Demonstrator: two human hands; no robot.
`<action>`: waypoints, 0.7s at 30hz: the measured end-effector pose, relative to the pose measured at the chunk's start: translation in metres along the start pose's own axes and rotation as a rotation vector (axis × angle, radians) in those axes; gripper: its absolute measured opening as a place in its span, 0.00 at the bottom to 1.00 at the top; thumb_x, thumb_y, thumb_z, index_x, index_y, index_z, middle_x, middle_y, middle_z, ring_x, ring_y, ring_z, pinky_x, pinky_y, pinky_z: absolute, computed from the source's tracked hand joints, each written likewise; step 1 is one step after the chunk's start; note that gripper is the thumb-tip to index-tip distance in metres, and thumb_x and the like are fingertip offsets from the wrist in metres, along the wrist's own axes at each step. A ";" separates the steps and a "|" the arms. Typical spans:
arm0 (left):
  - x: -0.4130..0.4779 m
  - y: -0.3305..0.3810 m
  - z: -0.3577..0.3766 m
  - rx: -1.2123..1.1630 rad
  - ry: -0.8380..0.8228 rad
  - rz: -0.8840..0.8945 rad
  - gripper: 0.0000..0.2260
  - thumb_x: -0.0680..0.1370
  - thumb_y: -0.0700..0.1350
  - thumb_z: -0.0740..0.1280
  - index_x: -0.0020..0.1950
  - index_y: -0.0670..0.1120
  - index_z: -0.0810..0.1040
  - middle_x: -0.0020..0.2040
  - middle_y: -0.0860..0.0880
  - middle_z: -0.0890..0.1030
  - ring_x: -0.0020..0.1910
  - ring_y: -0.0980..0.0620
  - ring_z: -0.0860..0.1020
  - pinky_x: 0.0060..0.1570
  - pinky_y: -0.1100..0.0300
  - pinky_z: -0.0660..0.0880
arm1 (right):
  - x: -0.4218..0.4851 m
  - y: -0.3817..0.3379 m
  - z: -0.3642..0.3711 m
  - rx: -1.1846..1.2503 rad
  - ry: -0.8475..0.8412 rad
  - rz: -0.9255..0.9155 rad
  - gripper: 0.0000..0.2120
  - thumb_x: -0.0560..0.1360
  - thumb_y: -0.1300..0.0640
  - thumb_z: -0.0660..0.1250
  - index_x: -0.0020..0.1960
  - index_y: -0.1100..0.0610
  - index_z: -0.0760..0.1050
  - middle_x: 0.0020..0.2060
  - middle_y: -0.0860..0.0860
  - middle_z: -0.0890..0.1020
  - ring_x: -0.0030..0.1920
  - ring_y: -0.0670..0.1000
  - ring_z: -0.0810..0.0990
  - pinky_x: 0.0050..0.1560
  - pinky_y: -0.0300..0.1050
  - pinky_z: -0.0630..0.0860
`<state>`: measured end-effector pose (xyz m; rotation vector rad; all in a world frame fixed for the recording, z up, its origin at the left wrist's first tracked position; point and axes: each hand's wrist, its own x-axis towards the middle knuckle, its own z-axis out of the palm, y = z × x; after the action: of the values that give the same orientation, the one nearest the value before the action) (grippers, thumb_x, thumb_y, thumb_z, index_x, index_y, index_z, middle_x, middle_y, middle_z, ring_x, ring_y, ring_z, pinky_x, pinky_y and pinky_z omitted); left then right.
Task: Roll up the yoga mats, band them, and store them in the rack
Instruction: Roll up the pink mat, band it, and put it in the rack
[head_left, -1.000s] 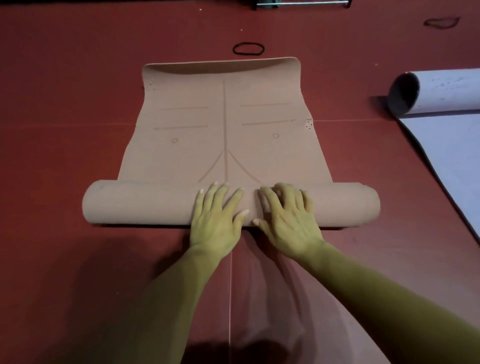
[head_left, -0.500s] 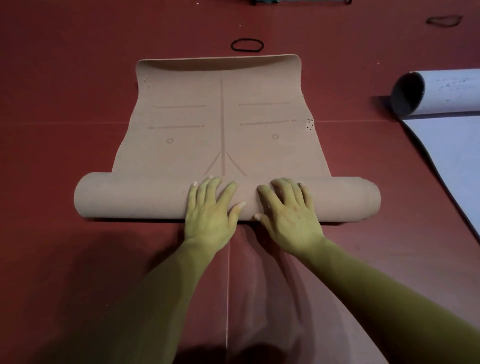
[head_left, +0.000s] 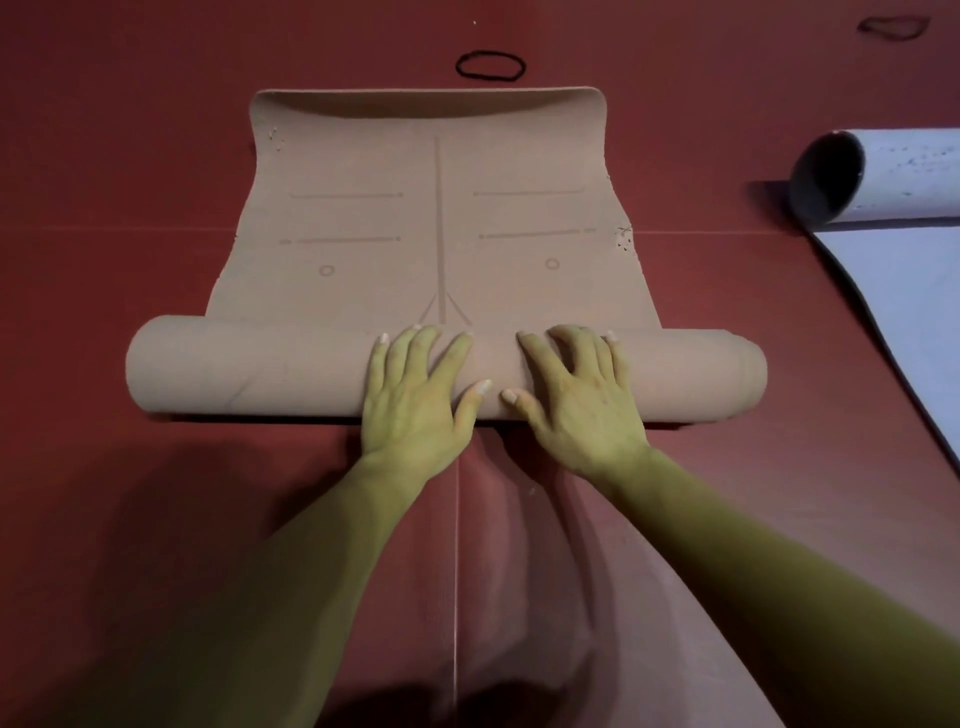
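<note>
a tan rubbery yoga mat with printed guide lines (head_left: 441, 234) lies on the red floor (head_left: 130, 156). its near end is wound into a thick roll across the view, and its far edge curls up. the left grip (head_left: 415, 395) and right grip (head_left: 576, 400), both bare hands, rest side by side on the middle of the roll, fingers spread and fairly straight, pressing down, thumbs nearly meeting. a black elastic loop (head_left: 458, 66) lies just beyond the mat's far edge. at right, well apart, a pale lilac mat (head_left: 909, 171) sits partly rolled.
</note>
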<state>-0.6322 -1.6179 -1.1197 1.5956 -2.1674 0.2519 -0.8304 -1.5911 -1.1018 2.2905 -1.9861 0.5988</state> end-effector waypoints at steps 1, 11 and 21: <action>0.007 0.000 0.000 0.007 -0.009 -0.002 0.24 0.79 0.59 0.60 0.69 0.48 0.77 0.66 0.42 0.76 0.69 0.40 0.71 0.75 0.42 0.58 | 0.002 -0.002 0.000 0.005 0.008 0.033 0.29 0.78 0.36 0.61 0.73 0.51 0.70 0.66 0.57 0.71 0.68 0.59 0.69 0.76 0.62 0.55; 0.001 -0.015 0.004 -0.060 0.020 -0.016 0.25 0.79 0.60 0.60 0.73 0.50 0.73 0.73 0.41 0.70 0.74 0.40 0.65 0.77 0.42 0.53 | 0.021 -0.007 0.008 -0.045 -0.003 0.055 0.31 0.77 0.32 0.62 0.69 0.52 0.73 0.63 0.58 0.73 0.66 0.62 0.71 0.74 0.66 0.58; 0.044 -0.026 -0.005 -0.111 -0.229 -0.041 0.28 0.80 0.57 0.63 0.80 0.54 0.64 0.78 0.43 0.65 0.79 0.42 0.57 0.78 0.46 0.42 | 0.041 -0.043 -0.053 -0.112 -0.392 0.178 0.33 0.81 0.37 0.59 0.81 0.45 0.52 0.77 0.55 0.59 0.75 0.58 0.61 0.74 0.60 0.59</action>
<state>-0.6173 -1.6624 -1.0985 1.6738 -2.2693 -0.0668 -0.7980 -1.6076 -1.0309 2.3197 -2.3375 0.0378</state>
